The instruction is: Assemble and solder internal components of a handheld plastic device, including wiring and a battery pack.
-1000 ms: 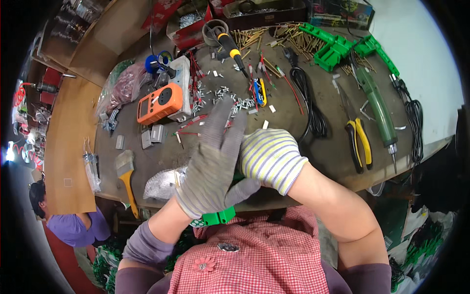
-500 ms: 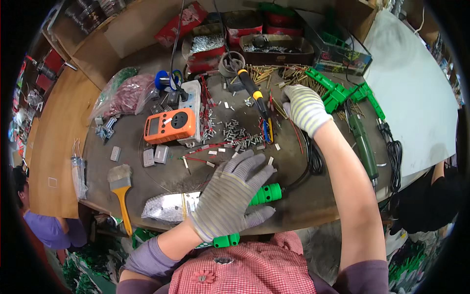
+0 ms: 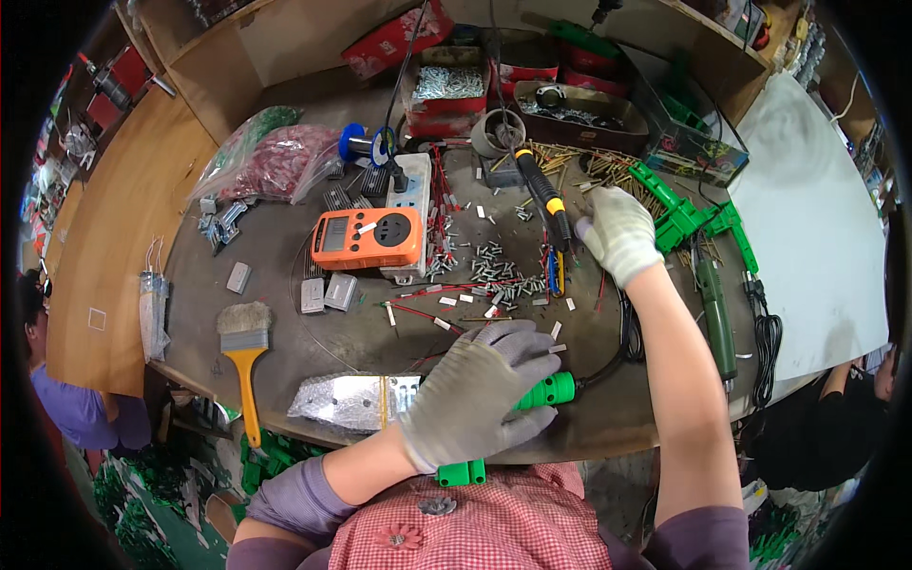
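Note:
My left hand, in a grey glove, lies across a green tubular tool. Its fingers are stretched out and spread over the tool, not wrapped round it. To its left lies a flat metal part in bubble wrap; the hand hides where this meets the green tool. At the near edge of a heap of long brass screws is my right hand, in a pale glove. Its fingers are bent together, and anything between them is hidden. Just left of it hangs a black-and-yellow handled tool.
An orange multimeter rests against a white power strip. Small silver screws lie mid-table. A paintbrush lies left, a dark green handheld tool right. Red boxes of screws and green plastic housings are behind.
The whole view has shifted, so the table's things appear farther right. My left hand still lies over the green tool. My right hand remains by the brass screws, its fingers turned slightly.

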Motion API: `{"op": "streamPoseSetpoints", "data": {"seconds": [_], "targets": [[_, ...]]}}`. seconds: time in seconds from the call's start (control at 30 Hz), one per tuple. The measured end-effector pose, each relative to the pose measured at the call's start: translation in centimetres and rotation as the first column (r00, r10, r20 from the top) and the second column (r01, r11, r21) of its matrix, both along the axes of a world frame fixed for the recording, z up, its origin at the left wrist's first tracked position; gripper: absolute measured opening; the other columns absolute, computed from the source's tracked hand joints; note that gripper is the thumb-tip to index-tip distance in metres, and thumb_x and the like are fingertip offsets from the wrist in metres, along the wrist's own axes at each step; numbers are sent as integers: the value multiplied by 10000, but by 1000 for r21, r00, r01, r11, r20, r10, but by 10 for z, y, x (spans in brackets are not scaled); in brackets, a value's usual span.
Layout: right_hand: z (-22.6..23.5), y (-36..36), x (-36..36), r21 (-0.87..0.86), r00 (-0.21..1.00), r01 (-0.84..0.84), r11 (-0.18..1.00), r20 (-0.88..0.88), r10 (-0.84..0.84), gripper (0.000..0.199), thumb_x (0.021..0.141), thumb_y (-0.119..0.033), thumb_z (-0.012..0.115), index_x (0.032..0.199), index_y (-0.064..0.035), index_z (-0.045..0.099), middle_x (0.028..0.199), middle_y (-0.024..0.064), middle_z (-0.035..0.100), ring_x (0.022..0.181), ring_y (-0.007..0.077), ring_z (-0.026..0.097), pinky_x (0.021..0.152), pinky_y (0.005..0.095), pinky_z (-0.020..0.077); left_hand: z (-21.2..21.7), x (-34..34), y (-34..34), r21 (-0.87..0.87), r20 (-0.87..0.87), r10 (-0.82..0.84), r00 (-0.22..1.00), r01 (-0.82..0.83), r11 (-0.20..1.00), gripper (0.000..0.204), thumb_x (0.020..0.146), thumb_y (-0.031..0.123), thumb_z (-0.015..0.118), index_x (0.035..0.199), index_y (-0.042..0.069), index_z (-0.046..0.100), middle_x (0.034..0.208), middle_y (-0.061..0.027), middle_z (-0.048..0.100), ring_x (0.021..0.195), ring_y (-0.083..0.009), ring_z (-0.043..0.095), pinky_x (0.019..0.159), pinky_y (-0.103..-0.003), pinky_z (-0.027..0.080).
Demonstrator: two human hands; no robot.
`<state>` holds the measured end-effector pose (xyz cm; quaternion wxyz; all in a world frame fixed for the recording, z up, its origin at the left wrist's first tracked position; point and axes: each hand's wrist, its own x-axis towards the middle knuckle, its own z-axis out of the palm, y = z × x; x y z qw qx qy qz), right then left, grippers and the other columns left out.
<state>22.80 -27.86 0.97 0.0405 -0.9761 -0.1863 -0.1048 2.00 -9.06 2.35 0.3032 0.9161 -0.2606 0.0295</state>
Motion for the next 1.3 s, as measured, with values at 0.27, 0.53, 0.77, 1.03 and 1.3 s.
{"op": "streamPoseSetpoints", "data": {"seconds": [0.27, 0.53, 0.77, 1.03, 1.3], "targets": [[39, 16, -164, 721, 694, -158, 675, -405, 595, 251, 800, -237, 701, 922, -19, 672, 798, 162, 659, 719, 322, 664, 658, 407, 522, 4, -20, 27, -478, -236, 241, 941, -328, 815, 356, 766, 162, 801, 1098, 67, 715, 1006, -103, 662, 865, -223, 661, 784, -303, 530], [21, 13, -189, 614, 831, -358, 703, -134, 540, 150, 814, -175, 701, 921, -70, 688, 837, 96, 645, 773, 294, 635, 693, 416, 505, 8, -6, 60, -429, -344, 131, 930, -280, 859, 251, 877, 263, 713, 1036, 72, 745, 888, -102, 740, 875, -244, 712, 752, -346, 553], [15, 15, -207, 404, 772, -535, 742, -125, 624, 207, 783, -182, 619, 969, -110, 676, 846, 74, 606, 765, 285, 612, 639, 414, 479, -2, 25, 63, -247, -173, -175, 969, 129, 960, 259, 939, 221, 616, 1139, 78, 696, 881, -112, 691, 864, -294, 662, 788, -386, 517], [10, 16, -193, 284, 667, -690, 666, -108, 737, 205, 777, -202, 617, 948, -105, 674, 848, 42, 620, 693, 228, 638, 543, 370, 498, -3, 30, 30, 203, 58, -242, 968, 226, 953, 222, 853, 189, 655, 1063, 123, 683, 799, -121, 625, 804, -322, 623, 753, -431, 488], [-1, 18, -186, 431, 472, -820, 377, 135, 871, 324, 739, -211, 662, 1039, -86, 666, 940, 84, 661, 747, 234, 672, 597, 342, 548, -9, 37, 55, -218, 5, -356, 934, 348, 912, 142, 855, 165, 656, 979, 96, 655, 876, -110, 631, 863, -328, 619, 791, -441, 492]]}}
